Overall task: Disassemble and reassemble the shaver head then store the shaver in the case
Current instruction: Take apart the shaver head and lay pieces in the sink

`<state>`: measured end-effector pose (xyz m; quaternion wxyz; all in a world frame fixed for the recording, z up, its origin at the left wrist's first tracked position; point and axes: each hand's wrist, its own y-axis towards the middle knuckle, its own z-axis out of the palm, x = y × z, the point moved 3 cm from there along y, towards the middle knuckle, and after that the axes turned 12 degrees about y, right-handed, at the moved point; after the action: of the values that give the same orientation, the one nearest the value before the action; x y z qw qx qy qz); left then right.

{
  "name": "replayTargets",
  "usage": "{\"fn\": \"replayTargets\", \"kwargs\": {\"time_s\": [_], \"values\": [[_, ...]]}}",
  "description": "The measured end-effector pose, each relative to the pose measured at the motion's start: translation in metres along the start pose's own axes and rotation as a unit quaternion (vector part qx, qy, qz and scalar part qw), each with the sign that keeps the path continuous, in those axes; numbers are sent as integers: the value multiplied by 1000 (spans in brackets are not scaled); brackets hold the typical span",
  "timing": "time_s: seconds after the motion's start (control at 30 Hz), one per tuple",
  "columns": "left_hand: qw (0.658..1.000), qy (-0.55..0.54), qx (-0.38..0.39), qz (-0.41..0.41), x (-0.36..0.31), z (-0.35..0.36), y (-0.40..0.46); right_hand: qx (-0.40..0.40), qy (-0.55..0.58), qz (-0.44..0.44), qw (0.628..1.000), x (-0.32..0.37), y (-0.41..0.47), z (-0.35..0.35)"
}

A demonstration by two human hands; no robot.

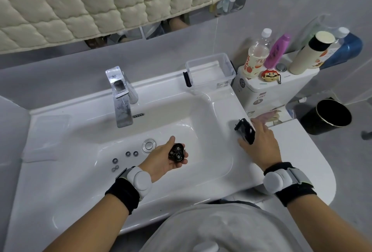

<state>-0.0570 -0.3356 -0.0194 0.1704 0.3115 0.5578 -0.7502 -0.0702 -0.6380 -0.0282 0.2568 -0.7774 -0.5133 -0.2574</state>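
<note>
The left hand [165, 161] is held palm up over the sink basin [213, 157], its fingers curled loosely under the black shaver head [176, 152], which lies cupped in the palm with three round cutter seats facing upward. The thumb points away toward the round drain plug [149, 145], just beyond the hand.

To the outer side of that hand, on the flat basin floor, lie several small round cutter parts [131, 153]: two sit side by side close to the drain plug, another lies a little nearer the wrist, and beside it are two toothed blade pieces [115, 168], too small to make out clearly.

The right hand [259, 141] rests palm down on the sink's right ledge [291, 151], its fingers spread over the black shaver body [245, 131]. It seems to be closing around the body rather than gripping it firmly, but the fingertips are partly hidden. The body lies tilted on the ledge, touching the hand, its far end sticking out past the fingers.

Well beyond the right hand, at the back corner of the ledge, stands a clear plastic box [209, 72] with black clips. Beyond the left hand rises the chrome faucet [120, 98]. Both wrists carry white sensor bands [277, 181] over black cuffs.
</note>
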Motion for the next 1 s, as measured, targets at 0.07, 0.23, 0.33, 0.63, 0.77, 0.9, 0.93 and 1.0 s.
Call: {"fn": "replayTargets", "kwargs": {"time_s": [0.07,0.23,0.33,0.63,0.77,0.9,0.93,1.0], "values": [[1000,-11,3,-6,-1,-1,0,-25,-17,-50,998,13,-4,1],[999,-20,25,-12,-2,1,-1,17,5,-216,976,57,-25,20],[999,-29,40,-11,-1,3,-3,68,19,-285,956,82,-41,35],[997,-34,70,-5,5,15,-5,179,-29,-312,933,115,-61,68],[997,-26,66,-6,7,15,-4,173,-49,-307,935,119,-61,73],[998,-4,57,-10,9,17,-3,173,-66,-321,929,124,-62,77],[998,-4,53,-12,9,17,-3,175,-64,-322,928,125,-62,78],[999,-10,45,-13,8,15,-3,173,-53,-323,929,127,-61,78]]}}
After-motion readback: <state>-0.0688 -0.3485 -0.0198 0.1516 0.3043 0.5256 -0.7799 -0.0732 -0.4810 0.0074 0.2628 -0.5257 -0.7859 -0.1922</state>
